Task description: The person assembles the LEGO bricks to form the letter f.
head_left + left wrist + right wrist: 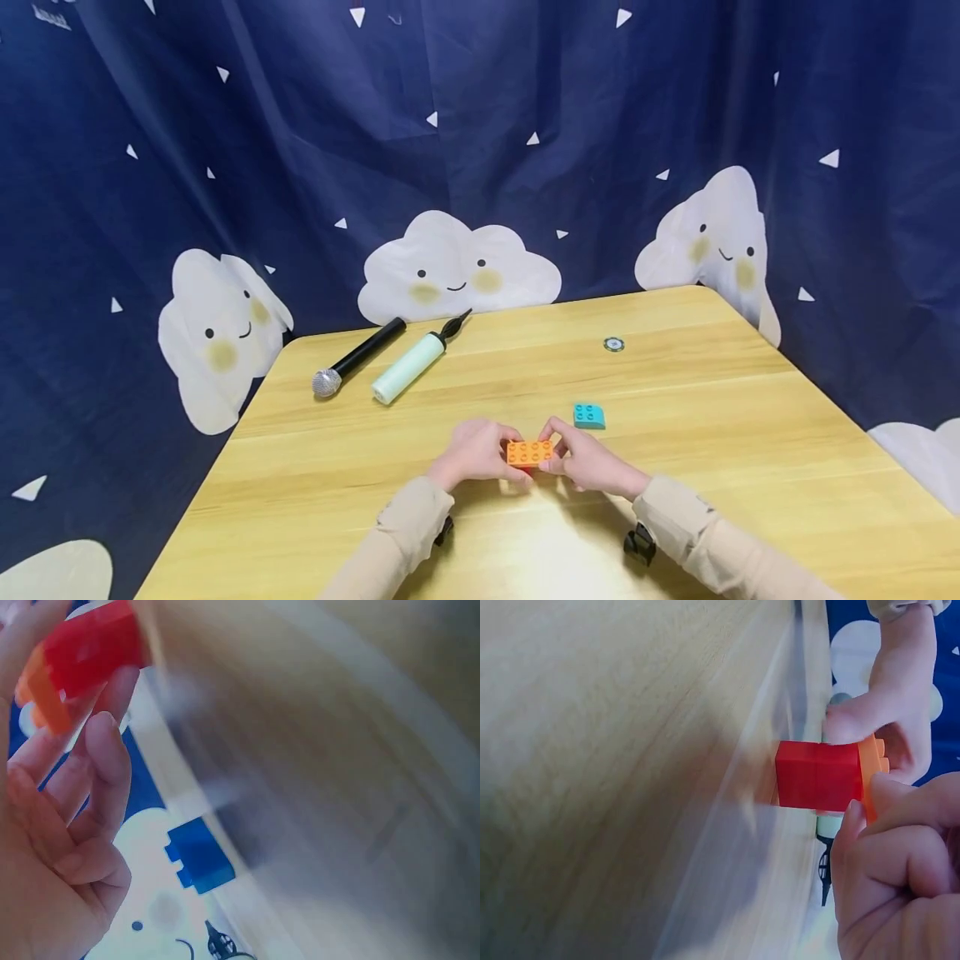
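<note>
- the microphone [366, 353] and pale green pump [408, 368] lie slanted side by side near the far left, probably set there to stay out of the hands' way.
- the left hand [480, 452] is nearly closed, thumb and fingers pinching the left end of the stack.
- the orange brick [529, 452] sits studs up on a red block [817, 775], between the hands; held from both ends, it likely keeps level, its top studs uncovered.
- the right hand [588, 460] pinches the right end between curled fingers and thumb.
- the teal brick [588, 417] rests just beyond the right hand, seemingly placed within easy reach.
- the round chip [614, 344] lies farther back, well apart.
- edges: the table [750, 417] ends just behind the microphone and pump, leaving them little room there; bare wood spreads left of the left hand and, more widely, right of the teal brick.
</note>
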The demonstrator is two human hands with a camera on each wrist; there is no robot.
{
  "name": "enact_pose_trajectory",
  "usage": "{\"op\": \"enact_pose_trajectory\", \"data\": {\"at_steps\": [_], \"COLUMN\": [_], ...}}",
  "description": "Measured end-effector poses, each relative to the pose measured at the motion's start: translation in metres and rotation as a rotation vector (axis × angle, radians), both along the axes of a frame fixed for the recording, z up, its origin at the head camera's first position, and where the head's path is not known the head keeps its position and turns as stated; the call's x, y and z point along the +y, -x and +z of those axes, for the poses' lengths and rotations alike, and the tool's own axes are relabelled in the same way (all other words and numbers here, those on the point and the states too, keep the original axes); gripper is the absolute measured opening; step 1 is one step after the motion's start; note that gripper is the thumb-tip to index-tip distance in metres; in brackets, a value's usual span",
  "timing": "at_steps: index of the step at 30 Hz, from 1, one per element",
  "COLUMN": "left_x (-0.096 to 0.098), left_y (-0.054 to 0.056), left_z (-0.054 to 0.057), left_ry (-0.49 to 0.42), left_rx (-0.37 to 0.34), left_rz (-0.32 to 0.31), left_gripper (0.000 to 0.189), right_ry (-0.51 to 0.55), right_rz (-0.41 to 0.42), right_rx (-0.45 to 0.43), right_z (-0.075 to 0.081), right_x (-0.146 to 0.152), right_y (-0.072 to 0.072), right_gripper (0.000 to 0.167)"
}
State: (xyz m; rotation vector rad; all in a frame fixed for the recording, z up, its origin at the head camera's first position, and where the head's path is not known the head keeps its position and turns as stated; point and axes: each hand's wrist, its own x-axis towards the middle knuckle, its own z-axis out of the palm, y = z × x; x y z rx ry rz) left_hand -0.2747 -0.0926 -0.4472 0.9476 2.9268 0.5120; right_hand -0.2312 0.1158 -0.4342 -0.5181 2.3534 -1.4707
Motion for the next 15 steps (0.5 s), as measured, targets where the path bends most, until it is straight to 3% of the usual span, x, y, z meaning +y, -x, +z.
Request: {"op": "enact_pose_trajectory", "data": {"at_steps": [8,15], "left_x": [-0.0052,-0.0051], "left_y": [-0.0016,-0.0020], "left_z": [0.0058,0.0017], "left_ry": [-0.092,-0.134], "left_rx": [-0.023,-0.033], "left_rz": [0.082,0.080], "left_gripper": [0.037,0.034], "right_ry": [-0.002,0.021], "right_rz": [0.008,0.029], "right_rx": [0.007,-0.024], "right_z": [-0.0044,-0.0064], "right_x": [0.0003,0.0021], "right_y": [0.0053,0.0061], "right_gripper": [0.023,0.022]}}
